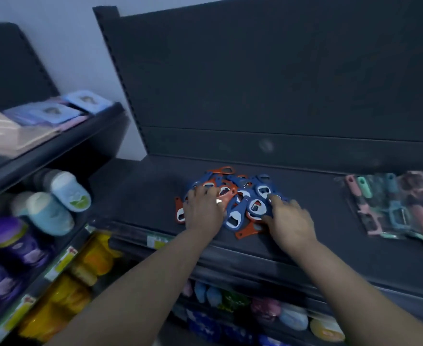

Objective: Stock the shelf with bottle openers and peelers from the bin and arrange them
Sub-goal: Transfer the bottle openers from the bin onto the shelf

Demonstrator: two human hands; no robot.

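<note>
Your left hand [203,211] lies palm down on the left side of the bottle openers [241,196], fingers [205,191] loosely bent over them and pinching nothing that shows, likely to corral the heap. Your right hand [290,223] touches its right side; blur hides whether those fingers hold one. The blue and orange heap sits mid-shelf [140,191], close to the front lip, so sweep inward. Bare room lies left and behind — the bagged peelers [400,208] lie well apart on the right.
</note>
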